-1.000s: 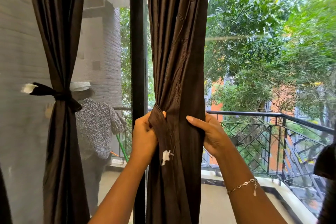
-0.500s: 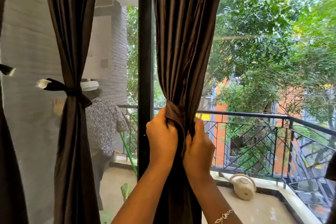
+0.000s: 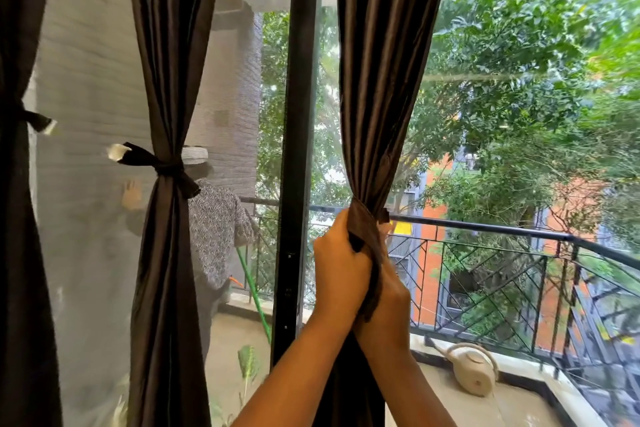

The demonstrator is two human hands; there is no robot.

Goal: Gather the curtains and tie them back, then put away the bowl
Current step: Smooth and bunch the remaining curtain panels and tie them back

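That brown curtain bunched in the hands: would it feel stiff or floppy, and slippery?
Probably floppy: the curtain collapses into narrow folds where the left hand and right hand squeeze it. Its sheen hints at smooth, perhaps slippery cloth, so a firm grip likely helps.

Backlit window in bright daylight, softened by motion blur

Even daylight comes in from the balcony side through the glass, so the dark curtain [image 3: 384, 80] and the window frame [image 3: 301, 114] stand backlit, with a faint sheen down the curtain's folds. The patch of sky at upper right is blown out white. The pane at left looks milky. Blur smears the right hand [image 3: 389, 291] and the trees [image 3: 519, 80]; the left hand [image 3: 341, 274] is sharper. Wide-angle distortion bows the railing [image 3: 519, 233].
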